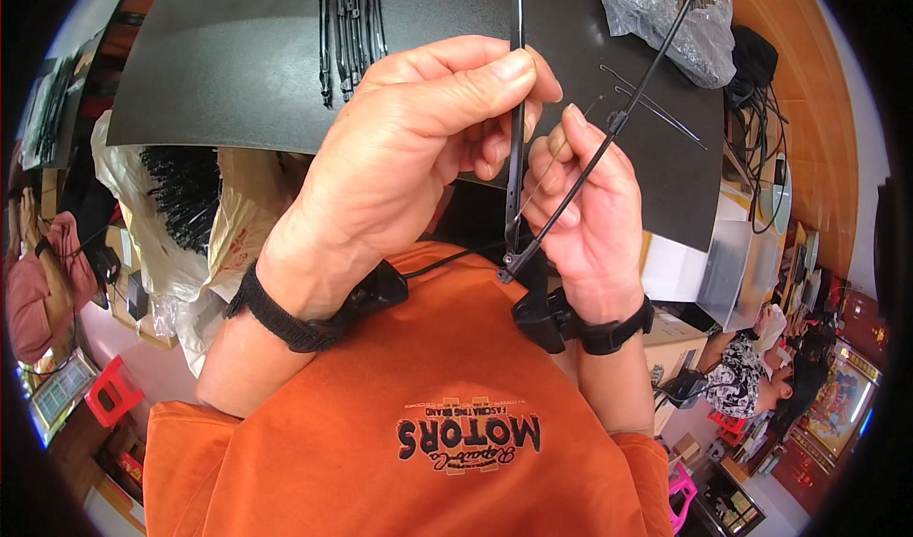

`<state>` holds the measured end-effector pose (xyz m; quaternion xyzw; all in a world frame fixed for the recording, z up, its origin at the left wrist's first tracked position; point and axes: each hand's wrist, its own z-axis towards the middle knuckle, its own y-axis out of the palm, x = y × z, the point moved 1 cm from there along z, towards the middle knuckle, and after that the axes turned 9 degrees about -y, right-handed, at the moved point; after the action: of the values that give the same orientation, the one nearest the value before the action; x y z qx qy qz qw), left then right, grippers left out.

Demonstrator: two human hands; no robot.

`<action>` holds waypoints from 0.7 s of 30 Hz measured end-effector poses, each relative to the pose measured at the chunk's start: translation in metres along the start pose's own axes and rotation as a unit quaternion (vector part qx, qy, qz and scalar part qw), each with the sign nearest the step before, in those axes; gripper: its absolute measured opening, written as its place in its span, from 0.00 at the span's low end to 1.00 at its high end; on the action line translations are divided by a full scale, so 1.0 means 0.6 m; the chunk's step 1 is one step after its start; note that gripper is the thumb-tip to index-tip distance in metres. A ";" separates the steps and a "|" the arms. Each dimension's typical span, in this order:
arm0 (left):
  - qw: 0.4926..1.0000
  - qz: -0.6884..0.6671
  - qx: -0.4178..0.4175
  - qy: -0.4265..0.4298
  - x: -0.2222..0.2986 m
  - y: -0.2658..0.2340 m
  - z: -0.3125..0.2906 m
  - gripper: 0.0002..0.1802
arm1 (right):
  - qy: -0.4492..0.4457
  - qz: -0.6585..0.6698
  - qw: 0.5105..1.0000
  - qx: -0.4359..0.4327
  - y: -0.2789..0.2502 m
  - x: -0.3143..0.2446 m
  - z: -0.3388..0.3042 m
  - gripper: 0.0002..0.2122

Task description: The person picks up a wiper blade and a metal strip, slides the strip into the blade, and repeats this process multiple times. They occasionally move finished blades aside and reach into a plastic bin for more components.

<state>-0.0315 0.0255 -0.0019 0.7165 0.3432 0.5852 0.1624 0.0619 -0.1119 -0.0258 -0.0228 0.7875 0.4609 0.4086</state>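
My left hand [409,123] pinches a long, narrow black channel-shaped strip [516,156] between thumb and fingers, holding it nearly upright over the table's near edge. At its lower end the strip meets a thin black rod [656,61], jointed partway along, which slants up to the right, making a V. My right hand [599,218] is closed, thumb against curled fingers, around a thin metal wire [540,183]. The wire's lower end reaches the strip near the joint. The rod passes in front of the right hand's fingers; whether they also grip it is unclear.
Several black strips [350,28] lie together on the dark table [219,61]. Hooked wires [661,114] rest at the right, below a clear plastic bag [670,28] of thin wires. An open bag [242,199] of black pieces hangs at the left. Another person [747,375] is at far right.
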 end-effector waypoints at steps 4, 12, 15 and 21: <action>1.000 -0.012 -0.012 0.004 0.001 -0.001 0.002 0.13 | 0.029 0.041 0.999 0.005 -0.001 0.005 0.000 0.13; 0.998 -0.043 -0.028 0.034 -0.001 -0.007 0.004 0.13 | 0.027 0.037 0.999 0.022 0.000 0.007 0.000 0.13; 0.998 -0.044 -0.038 0.035 -0.002 -0.009 0.006 0.12 | 0.007 0.024 1.000 0.009 0.000 0.007 0.002 0.13; 0.996 -0.056 -0.064 0.033 0.000 -0.009 0.011 0.12 | 0.007 -0.025 0.999 0.031 0.006 0.010 0.000 0.13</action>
<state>-0.0271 0.0304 -0.0069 0.6645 0.3500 0.6195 0.2285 0.0565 -0.1080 -0.0273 -0.0331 0.8037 0.4253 0.4148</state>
